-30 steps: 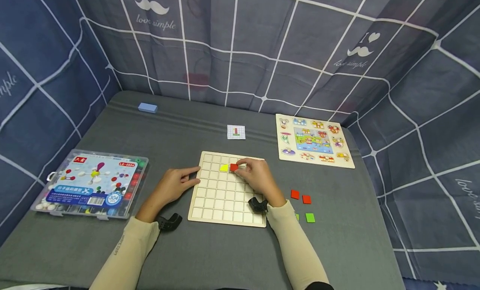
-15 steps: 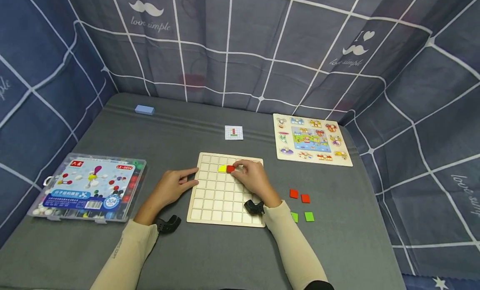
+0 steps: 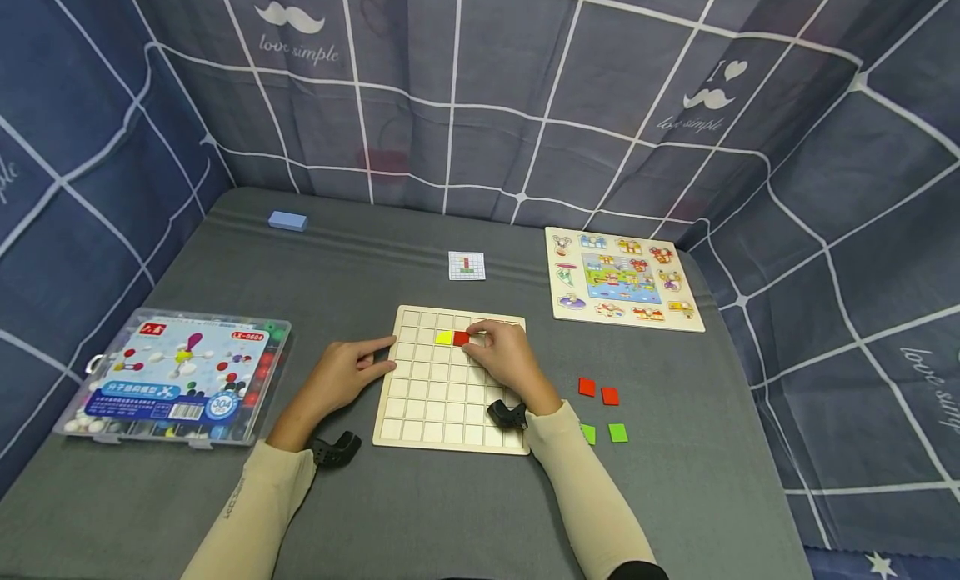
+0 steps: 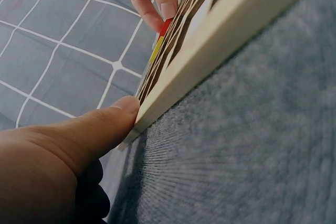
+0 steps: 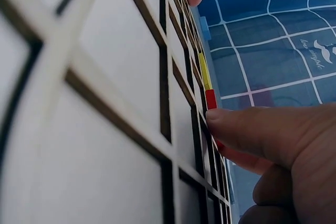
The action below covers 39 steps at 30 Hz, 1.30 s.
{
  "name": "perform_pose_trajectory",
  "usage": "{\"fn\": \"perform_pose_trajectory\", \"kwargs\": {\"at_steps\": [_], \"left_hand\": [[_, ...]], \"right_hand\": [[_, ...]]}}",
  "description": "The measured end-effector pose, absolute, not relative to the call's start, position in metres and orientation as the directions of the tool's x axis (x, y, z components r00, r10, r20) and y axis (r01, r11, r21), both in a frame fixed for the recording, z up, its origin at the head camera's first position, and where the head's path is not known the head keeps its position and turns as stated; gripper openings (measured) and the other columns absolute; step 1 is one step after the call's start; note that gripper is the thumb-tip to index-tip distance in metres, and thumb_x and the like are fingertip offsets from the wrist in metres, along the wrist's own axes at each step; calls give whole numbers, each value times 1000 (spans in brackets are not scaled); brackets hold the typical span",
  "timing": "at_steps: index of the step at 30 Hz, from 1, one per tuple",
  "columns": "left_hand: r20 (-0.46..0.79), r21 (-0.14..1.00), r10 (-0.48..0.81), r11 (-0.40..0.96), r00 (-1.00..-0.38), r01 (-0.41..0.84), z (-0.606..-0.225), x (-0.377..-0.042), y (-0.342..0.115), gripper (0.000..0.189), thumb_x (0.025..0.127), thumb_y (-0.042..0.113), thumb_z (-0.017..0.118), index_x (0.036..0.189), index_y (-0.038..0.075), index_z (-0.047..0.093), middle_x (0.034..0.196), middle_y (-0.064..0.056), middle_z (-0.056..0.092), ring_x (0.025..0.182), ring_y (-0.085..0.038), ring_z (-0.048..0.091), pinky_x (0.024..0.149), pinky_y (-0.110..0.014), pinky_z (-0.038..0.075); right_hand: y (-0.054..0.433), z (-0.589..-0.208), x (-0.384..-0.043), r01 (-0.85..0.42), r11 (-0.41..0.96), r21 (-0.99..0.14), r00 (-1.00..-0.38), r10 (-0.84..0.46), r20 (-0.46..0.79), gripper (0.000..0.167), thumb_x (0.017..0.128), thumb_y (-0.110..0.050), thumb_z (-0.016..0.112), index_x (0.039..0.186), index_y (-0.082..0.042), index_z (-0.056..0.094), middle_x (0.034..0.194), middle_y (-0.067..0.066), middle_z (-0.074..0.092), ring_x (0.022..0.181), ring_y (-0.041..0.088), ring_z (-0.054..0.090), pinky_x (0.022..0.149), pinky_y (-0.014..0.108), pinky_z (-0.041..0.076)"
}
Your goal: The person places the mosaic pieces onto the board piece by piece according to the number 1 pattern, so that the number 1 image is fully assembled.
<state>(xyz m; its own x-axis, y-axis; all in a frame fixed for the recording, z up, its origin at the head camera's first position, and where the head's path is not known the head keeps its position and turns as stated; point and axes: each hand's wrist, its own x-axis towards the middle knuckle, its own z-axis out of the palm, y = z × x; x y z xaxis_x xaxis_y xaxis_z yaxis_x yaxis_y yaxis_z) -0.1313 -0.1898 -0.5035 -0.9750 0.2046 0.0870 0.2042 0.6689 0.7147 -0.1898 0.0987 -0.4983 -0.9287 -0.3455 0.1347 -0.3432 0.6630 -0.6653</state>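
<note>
In the head view, the red tile (image 3: 461, 338) now adjoins the yellow tile (image 3: 444, 337) on its right, closer than a second ago, so apparently nearly settled on the grid board (image 3: 435, 409); the right hand (image 3: 504, 355) pinches it. The left hand (image 3: 345, 376), thumb and forefinger spread, touches the left edge. Left wrist alone shows the board's side thickness. Right wrist alone shows fingertips bracketing the red tile.

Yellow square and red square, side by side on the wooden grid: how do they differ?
The right hand pinches the red square, while no finger touches the yellow square. Seen from the person's side, the yellow square is on the left, the red square just to its right. Both are on the same row of the wooden grid.
</note>
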Motion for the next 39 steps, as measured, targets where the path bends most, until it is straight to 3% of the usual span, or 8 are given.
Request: {"fn": "perform_pose_trajectory", "kwargs": {"at_steps": [25,39], "left_hand": [[100,732,223,644,-970,223,-502,-130,-190,46,94,25,77,136,11,68,55,8,39,50,-8,28,53,-27,29],[104,730,223,645,-969,227,-502,-130,-190,46,94,25,77,137,10,68,55,7,39,49,-9,29,53,-28,28]], "right_hand": [[104,-497,-190,-336,592,-733,-928,-341,150,20,89,-15,79,108,-9,79,52,-8,40,45,5,30,47,24,28],[126,-471,-186,-375,585,-719,-912,-373,171,20,91,-20,81,108,-12,80,54,-9,35,48,6,28,50,26,28]]}}
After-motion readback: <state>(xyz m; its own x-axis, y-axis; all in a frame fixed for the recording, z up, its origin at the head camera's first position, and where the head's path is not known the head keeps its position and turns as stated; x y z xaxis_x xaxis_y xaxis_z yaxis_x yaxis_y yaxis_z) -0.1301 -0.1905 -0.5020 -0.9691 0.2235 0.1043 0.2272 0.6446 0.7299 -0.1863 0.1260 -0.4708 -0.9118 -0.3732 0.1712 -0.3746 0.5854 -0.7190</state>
